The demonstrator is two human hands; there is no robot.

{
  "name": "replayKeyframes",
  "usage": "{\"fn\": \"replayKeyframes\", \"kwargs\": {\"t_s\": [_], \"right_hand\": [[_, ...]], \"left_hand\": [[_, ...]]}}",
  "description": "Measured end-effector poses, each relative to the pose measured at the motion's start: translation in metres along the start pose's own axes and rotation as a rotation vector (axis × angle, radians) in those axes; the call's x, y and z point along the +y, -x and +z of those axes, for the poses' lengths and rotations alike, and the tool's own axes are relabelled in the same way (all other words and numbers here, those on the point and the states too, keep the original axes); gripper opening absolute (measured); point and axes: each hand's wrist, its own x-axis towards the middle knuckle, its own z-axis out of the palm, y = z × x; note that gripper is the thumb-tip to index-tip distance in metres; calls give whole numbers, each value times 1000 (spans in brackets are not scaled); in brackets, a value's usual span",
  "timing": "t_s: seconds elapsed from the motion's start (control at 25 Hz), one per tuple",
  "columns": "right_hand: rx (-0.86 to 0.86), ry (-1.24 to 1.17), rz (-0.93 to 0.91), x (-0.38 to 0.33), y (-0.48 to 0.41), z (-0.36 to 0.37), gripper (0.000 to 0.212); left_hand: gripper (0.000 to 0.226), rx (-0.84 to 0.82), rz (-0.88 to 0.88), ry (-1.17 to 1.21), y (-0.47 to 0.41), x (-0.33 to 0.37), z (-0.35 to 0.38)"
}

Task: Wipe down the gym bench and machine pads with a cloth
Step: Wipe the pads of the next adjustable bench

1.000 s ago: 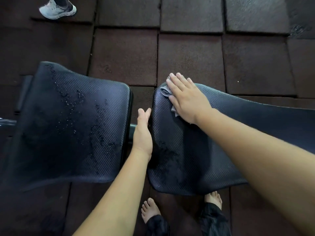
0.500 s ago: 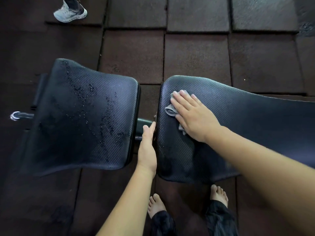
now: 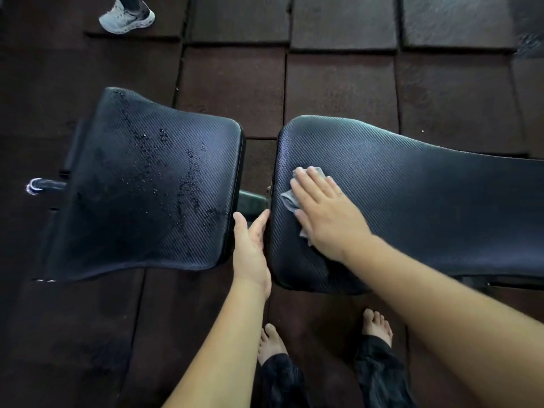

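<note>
The right hand (image 3: pixel 326 213), fingers flat, presses the grey cloth (image 3: pixel 290 198) on the back pad (image 3: pixel 412 201), which looks mostly dry. The left hand (image 3: pixel 250 248), fingers straight, touches its edge. The seat pad (image 3: pixel 141 187) carries droplets and is probably not wiped yet.

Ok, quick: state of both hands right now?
Left hand: open, fingers straight against the end edge of the longer pad, holding nothing.
Right hand: open, pressing the grey cloth flat on that pad.
</note>
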Motion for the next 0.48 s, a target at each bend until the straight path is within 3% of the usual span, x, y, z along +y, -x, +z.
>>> {"fn": "replayKeyframes", "kwargs": {"t_s": [0.08,0.16,0.24,0.32,0.4,0.48], "right_hand": [[11,-7,-3,-39,15,13,65],[-23,37,-197,-67,66,24,66],[-33,28,-284,-48,102,22,68],[25,24,-150,-4,110,21,63],[70,12,121,41,97,13,61],[111,-23,333,36,76,8,65]], "left_hand": [[81,11,-5,7,-3,0,-2],[83,4,-26,15,0,6,-1],[80,29,3,-25,2,5,3],[70,65,46,-88,3,1,9],[62,97,114,-208,6,-1,16],[56,143,262,-525,7,-2,24]]}}
